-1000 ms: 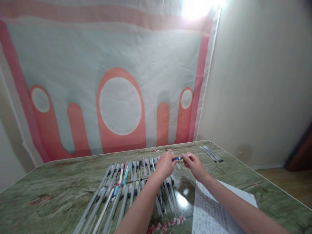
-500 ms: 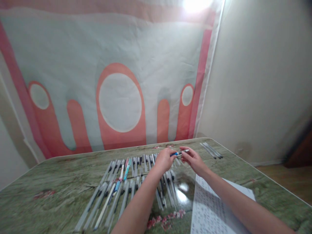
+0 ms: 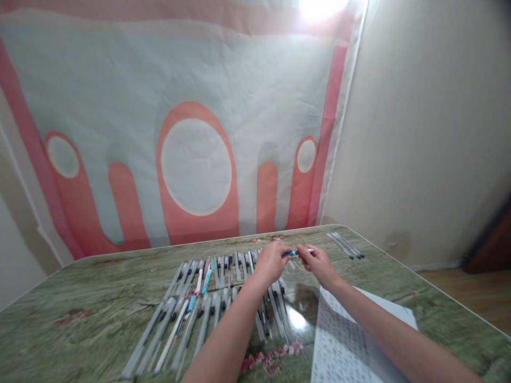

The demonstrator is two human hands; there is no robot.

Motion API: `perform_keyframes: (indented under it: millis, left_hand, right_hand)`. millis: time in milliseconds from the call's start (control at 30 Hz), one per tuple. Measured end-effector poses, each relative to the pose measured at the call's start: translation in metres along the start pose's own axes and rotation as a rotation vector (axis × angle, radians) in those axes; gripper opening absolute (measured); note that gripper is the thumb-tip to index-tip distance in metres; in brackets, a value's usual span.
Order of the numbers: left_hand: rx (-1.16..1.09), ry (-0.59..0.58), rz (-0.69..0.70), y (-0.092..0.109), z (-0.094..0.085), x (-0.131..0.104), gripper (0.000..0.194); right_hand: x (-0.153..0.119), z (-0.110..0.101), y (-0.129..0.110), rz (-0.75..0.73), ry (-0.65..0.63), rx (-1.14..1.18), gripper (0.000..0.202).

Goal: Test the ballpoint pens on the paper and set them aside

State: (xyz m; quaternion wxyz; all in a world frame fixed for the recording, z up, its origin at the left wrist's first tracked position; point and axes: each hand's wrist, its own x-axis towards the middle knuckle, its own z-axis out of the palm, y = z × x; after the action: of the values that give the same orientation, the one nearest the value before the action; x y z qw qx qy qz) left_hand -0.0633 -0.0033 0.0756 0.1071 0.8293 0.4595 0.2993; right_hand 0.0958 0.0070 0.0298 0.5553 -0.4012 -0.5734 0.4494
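Facing me was a large pale grey-green fabric hanging [image 3: 275, 96], printed with coral-red arches and off-white circles, a pink band along its side. A bright white light [image 3: 323, 7] glared at its top. To its right I had a plain beige wall [image 3: 419, 138], and low beyond the table a brown wood-look floor [image 3: 459, 292] with a dark reddish-brown piece of furniture [image 3: 489, 250], too blurred to name. Before me spread a green, marbled-looking table [image 3: 96, 319] with pink blossom prints [image 3: 293, 349]; on it lay a white paper sheet [image 3: 333, 335] covered in small dark marks I couldn't read.
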Motion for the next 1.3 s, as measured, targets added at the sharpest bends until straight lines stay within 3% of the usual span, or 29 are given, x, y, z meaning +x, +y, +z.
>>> perform_keyframes:
  millis: [267,367,500,633,733,900,1067,1167,1300]
  left_hand:
    - [-0.057,0.005,-0.001,-0.002,-0.005,0.001,0.025]
    - [-0.067,0.005,-0.010,-0.002,-0.004,0.000,0.025]
    - [-0.084,0.006,-0.031,-0.001,0.000,-0.001,0.023]
    - [-0.099,0.044,-0.055,-0.003,0.000,0.000,0.021]
    - [-0.097,0.036,-0.067,-0.004,-0.002,0.000,0.020]
    - [-0.050,-0.001,-0.107,-0.004,-0.003,-0.002,0.020]
    - [-0.053,0.045,-0.132,-0.002,-0.001,0.000,0.020]
    - [-0.062,0.049,-0.136,-0.001,-0.001,0.000,0.017]
    - [-0.037,0.061,-0.119,0.000,0.000,-0.001,0.015]
  right_hand:
    - [0.003,-0.006,-0.009,0.043,-0.161,0.088,0.042]
    - [0.004,-0.007,-0.008,-0.015,-0.150,0.077,0.037]
    - [0.005,-0.007,-0.003,0.030,-0.086,0.000,0.036]
    - [0.003,-0.007,-0.006,0.111,-0.175,0.122,0.036]
    - [0.002,-0.004,-0.006,0.070,-0.189,0.191,0.043]
    - [0.003,-0.004,0.003,0.010,-0.103,0.061,0.028]
    - [0.000,-0.001,0.000,0.088,-0.131,0.132,0.029]
    - [-0.003,0.002,-0.005,0.102,-0.169,0.219,0.046]
    - [-0.002,0.003,0.000,0.071,-0.131,0.177,0.037]
